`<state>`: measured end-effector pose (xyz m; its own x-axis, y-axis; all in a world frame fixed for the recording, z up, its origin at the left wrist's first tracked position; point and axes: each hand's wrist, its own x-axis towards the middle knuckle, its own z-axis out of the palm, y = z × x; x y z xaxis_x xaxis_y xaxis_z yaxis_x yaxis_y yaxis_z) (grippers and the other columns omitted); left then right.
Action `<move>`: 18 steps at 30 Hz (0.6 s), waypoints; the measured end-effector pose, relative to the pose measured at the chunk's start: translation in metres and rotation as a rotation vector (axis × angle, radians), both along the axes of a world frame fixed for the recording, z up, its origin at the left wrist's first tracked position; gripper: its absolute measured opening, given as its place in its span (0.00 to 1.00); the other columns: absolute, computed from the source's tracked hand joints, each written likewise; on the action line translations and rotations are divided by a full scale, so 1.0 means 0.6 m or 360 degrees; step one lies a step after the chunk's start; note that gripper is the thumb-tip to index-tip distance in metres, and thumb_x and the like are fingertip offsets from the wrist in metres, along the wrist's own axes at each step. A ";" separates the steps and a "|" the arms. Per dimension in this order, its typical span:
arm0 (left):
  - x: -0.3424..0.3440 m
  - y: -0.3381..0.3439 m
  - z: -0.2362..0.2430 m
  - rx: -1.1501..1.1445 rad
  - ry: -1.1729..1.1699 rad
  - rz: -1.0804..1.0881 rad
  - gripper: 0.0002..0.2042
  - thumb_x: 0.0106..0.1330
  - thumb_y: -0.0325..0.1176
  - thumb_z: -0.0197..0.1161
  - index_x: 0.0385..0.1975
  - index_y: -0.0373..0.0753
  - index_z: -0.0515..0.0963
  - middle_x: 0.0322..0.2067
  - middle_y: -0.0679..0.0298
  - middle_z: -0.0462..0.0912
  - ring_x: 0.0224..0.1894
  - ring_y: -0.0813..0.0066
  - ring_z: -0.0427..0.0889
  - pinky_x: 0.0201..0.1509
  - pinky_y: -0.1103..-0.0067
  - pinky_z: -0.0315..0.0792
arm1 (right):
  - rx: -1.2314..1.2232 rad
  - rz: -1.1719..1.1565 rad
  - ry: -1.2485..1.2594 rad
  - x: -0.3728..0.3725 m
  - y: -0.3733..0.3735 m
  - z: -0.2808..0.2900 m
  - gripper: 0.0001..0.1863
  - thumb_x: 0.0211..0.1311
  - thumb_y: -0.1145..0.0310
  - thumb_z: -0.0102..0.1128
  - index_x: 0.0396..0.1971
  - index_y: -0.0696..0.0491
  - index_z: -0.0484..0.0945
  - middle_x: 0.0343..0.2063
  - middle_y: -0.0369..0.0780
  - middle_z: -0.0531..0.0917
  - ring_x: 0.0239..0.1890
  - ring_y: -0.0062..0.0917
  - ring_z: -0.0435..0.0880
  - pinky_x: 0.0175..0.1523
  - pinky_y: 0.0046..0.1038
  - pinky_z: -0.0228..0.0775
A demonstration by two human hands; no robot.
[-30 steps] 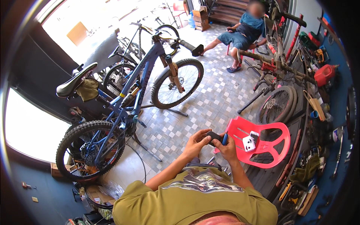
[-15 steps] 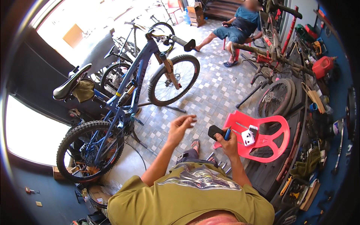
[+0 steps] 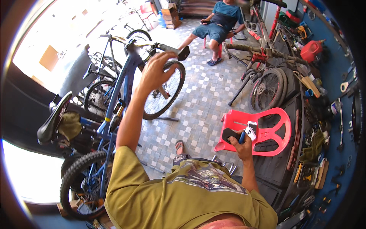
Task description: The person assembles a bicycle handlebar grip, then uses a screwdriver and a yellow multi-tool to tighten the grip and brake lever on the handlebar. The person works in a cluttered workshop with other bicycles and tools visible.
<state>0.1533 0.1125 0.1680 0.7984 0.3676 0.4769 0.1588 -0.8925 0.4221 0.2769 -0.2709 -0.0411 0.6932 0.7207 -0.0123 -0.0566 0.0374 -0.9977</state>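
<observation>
My left hand is raised with fingers apart, in front of the handlebar of a blue mountain bike. Whether it touches the bar, I cannot tell. A flat black piece sits at the end of the bar's grip, just beyond my fingers. Lower right, my right hand is closed around a flat black rounded piece and a slim blue pen-like tool. Behind that hand, a small white box with black marks lies on a red plastic chair.
A person sits at the back. To the right are a dismantled bike, loose wheels and a tool-hung blue wall. More bikes stand at left, and a stand leg lies low across the tiled floor.
My left hand has moved up and forward to the handlebar, its fingers spreading. My right hand keeps the black piece and blue tool. The view has shifted, and the seated person appears higher.
</observation>
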 end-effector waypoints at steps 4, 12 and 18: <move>-0.040 0.018 -0.138 -0.1083 -0.0077 -0.0722 0.22 0.70 0.49 0.67 0.51 0.35 0.84 0.56 0.58 0.85 0.60 0.65 0.82 0.66 0.69 0.74 | 0.0072 0.0024 -0.0049 -0.062 0.128 0.045 0.15 0.62 0.63 0.74 0.39 0.56 0.78 0.29 0.32 0.82 0.32 0.12 0.78 0.40 0.21 0.71; -0.190 0.010 -0.307 -0.3120 -0.0930 -0.0566 0.42 0.72 0.70 0.47 0.74 0.40 0.58 0.67 0.47 0.68 0.68 0.53 0.70 0.73 0.59 0.64 | -0.0194 0.0095 -0.1337 -0.217 0.493 0.147 0.18 0.54 0.58 0.73 0.37 0.55 0.82 0.33 0.44 0.85 0.37 0.39 0.83 0.55 0.41 0.69; -0.223 0.172 -0.336 -0.3301 -0.1226 -0.0058 0.10 0.71 0.40 0.66 0.41 0.43 0.74 0.39 0.61 0.80 0.47 0.64 0.81 0.53 0.66 0.77 | -0.0177 0.0314 -0.1474 -0.267 0.611 0.113 0.18 0.62 0.56 0.70 0.43 0.54 0.81 0.34 0.43 0.81 0.43 0.39 0.81 0.57 0.41 0.69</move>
